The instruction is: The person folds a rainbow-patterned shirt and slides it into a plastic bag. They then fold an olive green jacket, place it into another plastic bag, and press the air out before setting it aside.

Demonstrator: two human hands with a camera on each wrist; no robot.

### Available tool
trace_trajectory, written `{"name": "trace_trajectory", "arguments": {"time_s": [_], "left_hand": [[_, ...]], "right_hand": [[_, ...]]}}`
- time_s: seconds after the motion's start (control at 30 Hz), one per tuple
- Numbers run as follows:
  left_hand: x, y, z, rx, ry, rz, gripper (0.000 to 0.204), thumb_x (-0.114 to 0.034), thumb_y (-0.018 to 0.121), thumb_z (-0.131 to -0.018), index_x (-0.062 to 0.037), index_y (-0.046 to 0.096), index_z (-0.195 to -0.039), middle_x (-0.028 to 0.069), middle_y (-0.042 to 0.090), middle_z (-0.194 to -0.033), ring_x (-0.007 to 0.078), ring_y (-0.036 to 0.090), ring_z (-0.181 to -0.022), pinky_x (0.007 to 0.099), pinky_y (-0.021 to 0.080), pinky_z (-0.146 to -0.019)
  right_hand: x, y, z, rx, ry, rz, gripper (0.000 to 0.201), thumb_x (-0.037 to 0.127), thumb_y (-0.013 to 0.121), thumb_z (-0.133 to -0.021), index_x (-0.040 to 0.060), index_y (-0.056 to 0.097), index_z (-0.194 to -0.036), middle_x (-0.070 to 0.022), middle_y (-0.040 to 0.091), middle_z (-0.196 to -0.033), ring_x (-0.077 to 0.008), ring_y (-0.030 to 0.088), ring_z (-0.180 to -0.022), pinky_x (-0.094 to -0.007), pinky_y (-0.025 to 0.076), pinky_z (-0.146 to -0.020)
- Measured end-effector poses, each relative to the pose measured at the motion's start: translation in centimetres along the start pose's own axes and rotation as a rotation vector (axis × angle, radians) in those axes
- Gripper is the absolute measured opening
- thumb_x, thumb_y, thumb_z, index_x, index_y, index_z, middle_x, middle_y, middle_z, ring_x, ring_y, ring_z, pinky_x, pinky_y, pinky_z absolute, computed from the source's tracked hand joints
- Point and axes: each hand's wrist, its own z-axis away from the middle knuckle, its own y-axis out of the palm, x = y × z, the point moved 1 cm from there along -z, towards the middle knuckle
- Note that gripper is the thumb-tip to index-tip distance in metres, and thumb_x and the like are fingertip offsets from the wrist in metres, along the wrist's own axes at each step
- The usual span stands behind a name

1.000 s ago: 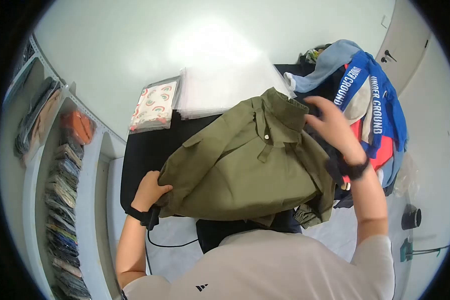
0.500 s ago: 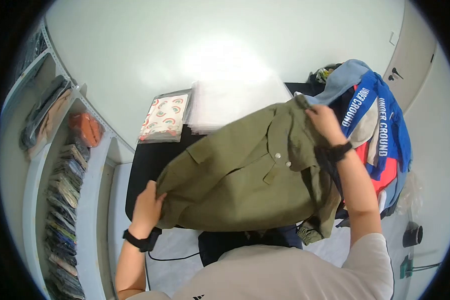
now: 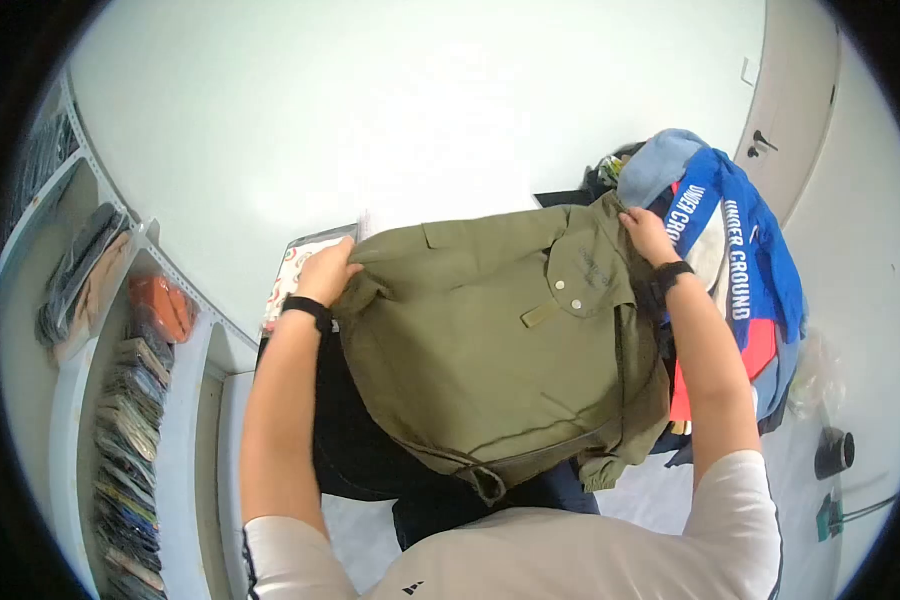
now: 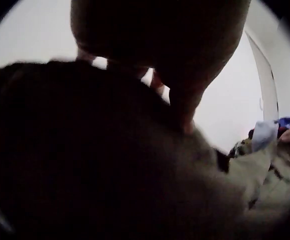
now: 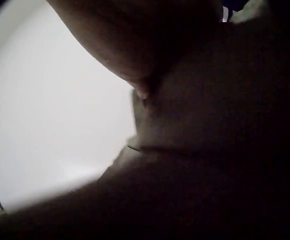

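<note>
Green jacket [image 3: 490, 340] held up over black table [image 3: 355, 450], left hand [image 3: 327, 272] and right hand [image 3: 646, 232] gripping its top corners (snaps facing up), clothes pile [image 3: 735, 260] right of jacket

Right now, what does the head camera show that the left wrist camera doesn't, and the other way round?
Only the head view shows both hands: the left hand and the right hand each grip a top corner of the olive-green buttoned jacket, held up over the black table, with a pile of blue and red clothes to the right and shelves of packed garments on the left. Only the left wrist view shows that hand's fingers curled into the fabric from close up, dark and blurred. Both show the jacket and the white wall.
</note>
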Motion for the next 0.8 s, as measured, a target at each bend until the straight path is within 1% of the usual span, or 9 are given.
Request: {"name": "trace_trajectory", "arguments": {"time_s": [0.07,0.13,0.17,0.23,0.3,0.37,0.5,0.63,0.8], "left_hand": [[-0.8,1.4,-0.6,0.056,-0.063,-0.02,0.034,-0.022,0.065,-0.082,-0.0029,0.051,-0.106,0.0223,0.061,-0.101,0.0377,0.056,-0.101,0.0456,0.043,-0.089],[-0.5,3.2,0.3,-0.331,0.091,0.108,0.046,-0.023,0.067,-0.081,0.0003,0.049,-0.117,0.0226,0.06,-0.106,0.0366,0.053,-0.107,0.044,0.04,-0.094],[0.2,3.7,1.2,-0.346,0.122,0.152,0.049,-0.023,0.066,-0.081,0.0032,0.05,-0.12,0.0211,0.059,-0.11,0.0354,0.052,-0.109,0.0413,0.041,-0.093],[-1.2,0.9,6.3,-0.171,0.116,0.3,0.037,-0.021,0.064,-0.084,0.0032,0.056,-0.111,0.0201,0.06,-0.109,0.0347,0.054,-0.107,0.039,0.042,-0.092],[-2.5,-0.3,12.8,-0.051,-0.062,0.496,0.026,-0.017,0.063,-0.085,0.0035,0.06,-0.102,0.0157,0.064,-0.1,0.0274,0.061,-0.096,0.0349,0.047,-0.083],[-4.3,-0.9,18.7,0.151,-0.252,0.62,0.021,-0.013,0.061,-0.087,0.0028,0.061,-0.1,0.0113,0.067,-0.089,0.019,0.063,-0.083,0.0297,0.049,-0.075],[-5.9,3.1,27.3,0.362,-0.613,1.089,0.023,-0.017,0.058,-0.091,0.0051,0.062,-0.096,0.0116,0.067,-0.087,0.0142,0.064,-0.079,0.0265,0.049,-0.07],[-9.6,5.4,29.6,0.37,-0.721,1.178,0.044,-0.038,0.052,-0.093,0.0042,0.063,-0.096,0.0134,0.068,-0.087,0.0167,0.066,-0.076,0.0239,0.048,-0.065],[-12.6,4.9,27.3,0.353,-0.829,1.221,0.063,-0.056,0.047,-0.09,0.0044,0.065,-0.084,0.0147,0.068,-0.075,0.0193,0.066,-0.06,0.0237,0.048,-0.055]], "right_hand": [[-1.9,2.1,0.7,-0.023,0.044,-0.022,0.031,0.028,0.054,-0.089,0.0014,0.062,-0.102,-0.0227,0.063,-0.098,-0.0391,0.059,-0.097,-0.0431,0.046,-0.084],[-0.1,0.5,2.4,-0.011,0.008,0.086,0.034,0.027,0.058,-0.087,0.0019,0.06,-0.109,-0.0218,0.062,-0.107,-0.0367,0.058,-0.102,-0.0429,0.046,-0.087],[1.4,-1.3,4.3,-0.038,-0.089,0.1,0.035,0.027,0.06,-0.086,0.0016,0.06,-0.11,-0.0218,0.062,-0.109,-0.0361,0.057,-0.104,-0.0431,0.046,-0.087],[5.9,-6.9,9.7,0.104,-0.116,-0.031,0.035,0.024,0.063,-0.084,0.0006,0.06,-0.11,-0.0202,0.064,-0.105,-0.0324,0.06,-0.1,-0.0386,0.047,-0.087],[7.6,-10.4,15.0,0.343,0.054,-0.18,0.033,0.02,0.064,-0.084,-0.0004,0.059,-0.11,-0.0179,0.065,-0.102,-0.0274,0.063,-0.095,-0.0335,0.048,-0.084],[6.6,-11.2,20.7,0.374,0.062,-0.137,0.032,0.016,0.065,-0.083,-0.0011,0.058,-0.11,-0.0157,0.066,-0.098,-0.0236,0.064,-0.091,-0.0316,0.048,-0.081],[3.7,-8.7,29.3,0.335,0.436,-0.253,0.038,0.019,0.067,-0.085,-0.0025,0.054,-0.114,-0.0134,0.065,-0.097,-0.02,0.063,-0.089,-0.0314,0.048,-0.079],[3.6,-5.9,33.2,0.255,0.62,-0.329,0.041,0.021,0.067,-0.086,-0.0072,0.051,-0.112,-0.0143,0.064,-0.099,-0.0168,0.06,-0.091,-0.0286,0.047,-0.08],[2.0,-4.1,34.1,0.135,0.572,-0.572,0.039,0.016,0.068,-0.084,-0.0087,0.052,-0.109,-0.0129,0.064,-0.099,-0.0157,0.06,-0.089,-0.0286,0.047,-0.079]]}}
